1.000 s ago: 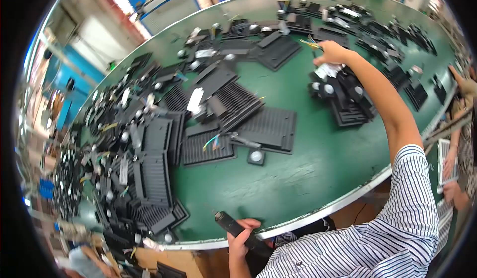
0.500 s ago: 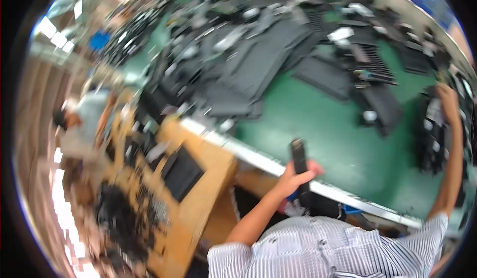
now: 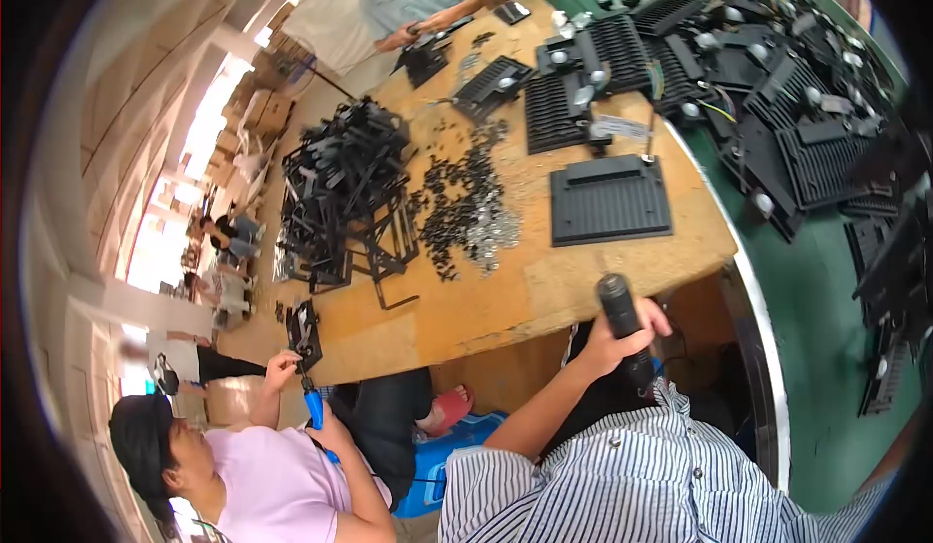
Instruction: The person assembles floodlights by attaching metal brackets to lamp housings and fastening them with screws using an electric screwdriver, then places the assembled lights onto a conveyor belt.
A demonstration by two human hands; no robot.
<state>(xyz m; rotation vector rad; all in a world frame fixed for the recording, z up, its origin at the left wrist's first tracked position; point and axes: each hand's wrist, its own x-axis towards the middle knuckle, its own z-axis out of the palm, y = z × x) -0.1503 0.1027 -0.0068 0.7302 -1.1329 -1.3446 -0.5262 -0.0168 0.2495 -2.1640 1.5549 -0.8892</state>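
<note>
My left hand is wrapped round a black electric screwdriver, a thick dark cylinder. It is held in front of my body, just off the near edge of the wooden table. Beyond it on the wood lies a flat black ribbed housing, apart from the hand. My right forearm reaches toward the dark right edge of the picture, and the hand itself is out of sight. Black ribbed housings are stacked near that edge, on the green work surface.
Small metal parts and a heap of black brackets cover the table's middle. More housings with round sensors are piled on the green surface. A co-worker in pink holds a blue screwdriver; another person works at the far end.
The view has swung left, bringing in the wooden table and the co-worker in pink. My right hand, at the housings on the right before, has left the picture. The left still grips the screwdriver.
</note>
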